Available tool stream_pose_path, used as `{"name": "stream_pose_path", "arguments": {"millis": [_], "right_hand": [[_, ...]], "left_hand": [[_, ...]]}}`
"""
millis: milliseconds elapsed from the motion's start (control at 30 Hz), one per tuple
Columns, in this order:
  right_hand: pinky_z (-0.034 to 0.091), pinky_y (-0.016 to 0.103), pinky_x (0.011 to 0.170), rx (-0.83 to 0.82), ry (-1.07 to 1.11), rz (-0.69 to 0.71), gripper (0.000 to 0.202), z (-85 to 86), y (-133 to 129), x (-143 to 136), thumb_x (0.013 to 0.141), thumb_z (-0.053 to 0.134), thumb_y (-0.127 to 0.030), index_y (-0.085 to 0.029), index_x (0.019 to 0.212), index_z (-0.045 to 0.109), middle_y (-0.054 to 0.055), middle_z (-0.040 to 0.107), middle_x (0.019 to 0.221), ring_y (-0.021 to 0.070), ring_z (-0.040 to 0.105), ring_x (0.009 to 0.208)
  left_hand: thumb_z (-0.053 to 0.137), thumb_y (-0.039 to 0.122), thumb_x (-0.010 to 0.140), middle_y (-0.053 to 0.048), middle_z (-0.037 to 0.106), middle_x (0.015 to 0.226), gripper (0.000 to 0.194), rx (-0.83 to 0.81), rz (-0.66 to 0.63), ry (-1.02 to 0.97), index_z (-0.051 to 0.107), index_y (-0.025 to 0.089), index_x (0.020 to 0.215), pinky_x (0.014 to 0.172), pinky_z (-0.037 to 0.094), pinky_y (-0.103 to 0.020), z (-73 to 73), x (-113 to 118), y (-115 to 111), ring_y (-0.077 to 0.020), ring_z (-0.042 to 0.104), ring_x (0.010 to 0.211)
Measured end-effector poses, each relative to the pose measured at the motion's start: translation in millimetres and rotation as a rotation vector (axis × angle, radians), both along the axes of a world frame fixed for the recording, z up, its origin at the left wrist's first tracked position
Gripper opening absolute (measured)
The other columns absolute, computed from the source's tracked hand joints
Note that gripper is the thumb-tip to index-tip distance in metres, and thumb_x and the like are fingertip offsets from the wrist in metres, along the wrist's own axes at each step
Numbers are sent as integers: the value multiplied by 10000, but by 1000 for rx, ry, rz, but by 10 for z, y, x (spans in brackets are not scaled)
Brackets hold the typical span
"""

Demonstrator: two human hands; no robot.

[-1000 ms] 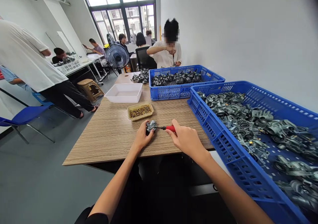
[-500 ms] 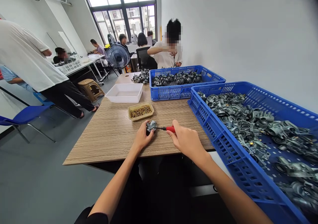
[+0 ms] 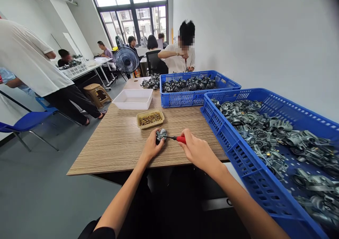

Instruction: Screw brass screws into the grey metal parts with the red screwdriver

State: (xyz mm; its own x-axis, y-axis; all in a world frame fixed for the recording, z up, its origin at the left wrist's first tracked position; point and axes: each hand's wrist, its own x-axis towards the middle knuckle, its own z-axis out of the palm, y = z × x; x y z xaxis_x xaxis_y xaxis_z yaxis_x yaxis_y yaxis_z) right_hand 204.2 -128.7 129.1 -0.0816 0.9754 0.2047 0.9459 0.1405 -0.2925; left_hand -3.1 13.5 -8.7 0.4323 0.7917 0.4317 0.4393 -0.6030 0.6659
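The left hand [image 3: 153,146] is closed around a small metal carburetor body [image 3: 163,133], near the front of the worktop [image 3: 111,150], just below the tub [image 3: 139,123] of brass-coloured pieces [image 3: 150,118]. The right hand [image 3: 196,148] grips the red handle of a screwdriver [image 3: 181,139], whose shaft points at the body, lying almost flat. Probably this is screw work. For doing it well, the left grip should be firm against twisting, the shaft in line with the screw, and the pressure steady. Whether the tip is seated, I cannot tell.
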Motion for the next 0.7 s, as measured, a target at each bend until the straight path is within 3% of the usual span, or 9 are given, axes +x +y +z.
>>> {"name": "stream_pose_path", "arguments": {"millis": [233, 500, 600, 700], "right_hand": [[174, 315, 525, -32, -243, -210, 263, -31, 91, -5, 1076, 437, -470, -207, 1081, 446, 52, 697, 770, 274, 717, 721], [299, 294, 586, -17, 5, 0, 143, 14, 7, 13, 1056, 483, -268, -229, 1169, 407, 35, 709, 1083, 216, 718, 856], [279, 296, 577, 0, -5, -27, 87, -19, 28, -9, 1063, 469, -276, -223, 1114, 421, 31, 710, 1024, 216, 713, 837], [237, 303, 558, 3, -81, -124, 154, -59, 74, -27, 1066, 484, -362, -215, 1095, 449, 34, 713, 882, 238, 714, 784]], "left_hand": [[575, 319, 938, -131, 602, 1330, 475, -4, 4, 8, 445, 197, 1378, 1072, 448, -430, -13, -7, 5, -254, 578, 1223], [574, 312, 933, -131, 594, 1331, 483, 8, -4, 0, 431, 193, 1379, 1081, 438, -425, -43, -8, 20, -249, 571, 1229], [572, 308, 931, -130, 592, 1335, 482, 6, -5, -3, 433, 198, 1379, 1082, 435, -425, -33, -7, 14, -248, 568, 1236], [571, 318, 933, -127, 600, 1324, 480, 4, -5, -1, 437, 200, 1378, 1067, 447, -418, -6, -4, -3, -246, 579, 1218]]}}
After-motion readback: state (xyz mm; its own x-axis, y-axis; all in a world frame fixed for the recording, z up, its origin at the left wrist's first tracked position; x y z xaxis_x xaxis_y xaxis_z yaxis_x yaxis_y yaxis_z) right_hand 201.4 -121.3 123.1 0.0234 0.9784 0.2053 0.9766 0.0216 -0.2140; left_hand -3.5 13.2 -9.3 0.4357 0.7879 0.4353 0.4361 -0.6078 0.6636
